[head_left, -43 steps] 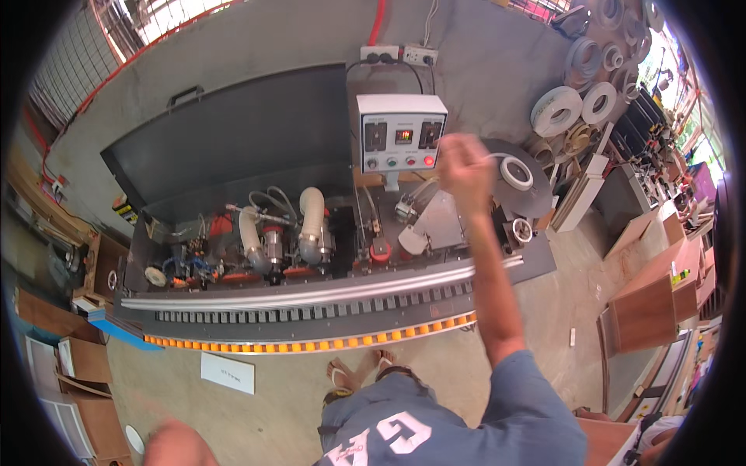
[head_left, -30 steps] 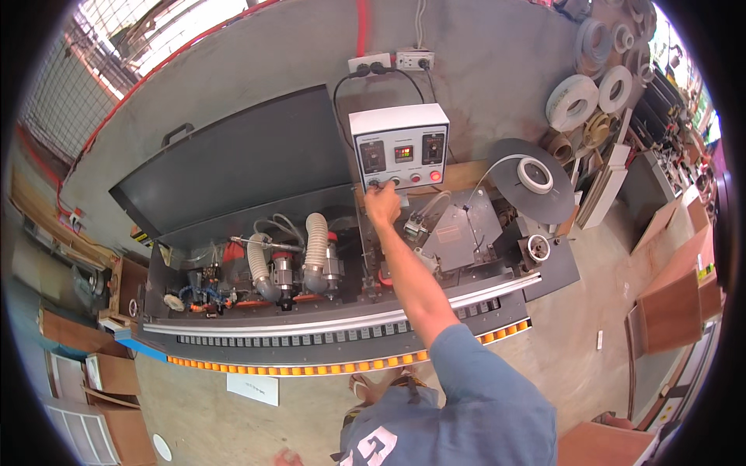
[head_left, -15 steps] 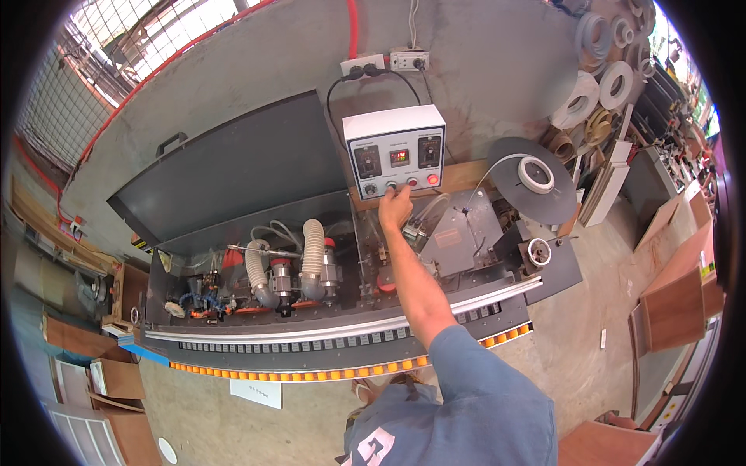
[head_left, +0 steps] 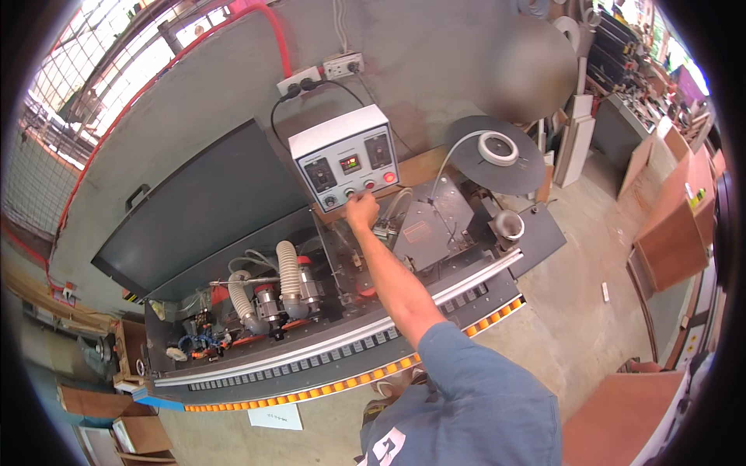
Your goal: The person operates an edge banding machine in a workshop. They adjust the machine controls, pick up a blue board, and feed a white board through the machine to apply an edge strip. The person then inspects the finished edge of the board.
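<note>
My right hand point(head_left: 363, 210) reaches to the lower edge of a white-fronted control box point(head_left: 339, 130), its fingers drawn together at the row of small buttons and knobs. Whatever lies between the fingertips is too small to make out. A lit red button point(head_left: 389, 178) glows right of the hand, and a small lit display point(head_left: 350, 163) sits above it. My bare right forearm point(head_left: 396, 287) crosses over a long dark machine, whose raised cover point(head_left: 194, 202) leans at the left. Inside are ribbed hoses point(head_left: 288, 268) and motors point(head_left: 311, 289). My left hand is out of the picture.
A silver rail point(head_left: 233, 371) and a row of orange rollers point(head_left: 353, 380) run along the machine's front. A grey disc with a white roll point(head_left: 497, 148) stands at its right end. Wooden panels point(head_left: 674, 213) stand at the right. A white sheet point(head_left: 276, 416) lies on the floor.
The view has shifted, so the machine and box appear farther left and more tilted. My right hand stays at the buttons, its fingers drawn closer together.
</note>
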The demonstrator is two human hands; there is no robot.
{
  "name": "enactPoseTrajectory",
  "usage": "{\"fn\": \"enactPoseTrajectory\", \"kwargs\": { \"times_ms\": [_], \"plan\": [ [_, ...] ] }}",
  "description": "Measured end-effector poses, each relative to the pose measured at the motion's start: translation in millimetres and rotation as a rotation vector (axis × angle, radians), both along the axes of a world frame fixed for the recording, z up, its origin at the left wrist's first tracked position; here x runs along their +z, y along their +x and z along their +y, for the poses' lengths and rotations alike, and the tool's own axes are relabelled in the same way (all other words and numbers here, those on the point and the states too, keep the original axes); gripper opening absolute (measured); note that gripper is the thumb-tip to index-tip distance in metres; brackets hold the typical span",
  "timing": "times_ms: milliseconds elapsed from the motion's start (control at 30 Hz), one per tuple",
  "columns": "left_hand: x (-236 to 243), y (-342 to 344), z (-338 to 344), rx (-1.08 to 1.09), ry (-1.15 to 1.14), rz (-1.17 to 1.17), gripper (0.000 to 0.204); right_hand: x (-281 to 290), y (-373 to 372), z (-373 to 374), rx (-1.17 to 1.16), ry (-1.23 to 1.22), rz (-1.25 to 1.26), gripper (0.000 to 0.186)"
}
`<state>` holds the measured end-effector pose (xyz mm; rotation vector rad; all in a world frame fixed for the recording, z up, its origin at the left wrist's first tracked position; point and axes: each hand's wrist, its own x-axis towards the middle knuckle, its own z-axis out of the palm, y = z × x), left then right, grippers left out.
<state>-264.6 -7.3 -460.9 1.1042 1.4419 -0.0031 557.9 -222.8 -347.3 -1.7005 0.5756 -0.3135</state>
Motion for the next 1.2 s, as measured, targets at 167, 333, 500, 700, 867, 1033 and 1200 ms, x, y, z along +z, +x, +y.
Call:
{"fn": "enactPoseTrajectory", "kwargs": {
  "times_ms": [167, 333, 500, 700, 867, 1033, 1200],
  "plan": [
    [-30, -1, 12, -0.022, -0.092, -0.114, 0.063, 53, -74, -46, 0.513, 0.235, -0.056, 0.014],
    [-37, -9, -20, -0.048, -0.072, -0.274, 0.063, 147, -101, -238, 0.374, -0.029, -0.206, 0.017],
    [-44, 13, -48, -0.462, 0.163, 0.102, 0.041, 117, -47, -412, 0.375, -0.002, 0.006, 0.025],
    [-48, 56, -193, -0.4, 0.293, 0.109, 0.028, -78, 27, -456, 0.665, 0.197, 0.441, 0.033],
    [-24, 88, -251, -0.651, 0.719, -0.094, 0.018, -181, 44, -414, 0.594, 0.393, 0.622, 0.055],
    [57, 227, -261, 0.128, 0.658, -0.065, 0.015, -174, 72, -414, 0.238, -0.394, 0.326, 0.057],
    [187, 369, -231, -0.175, 1.084, -0.218, 0.022, -19, 113, -340, 0.777, -0.141, -0.339, 0.035]
  ]
}}
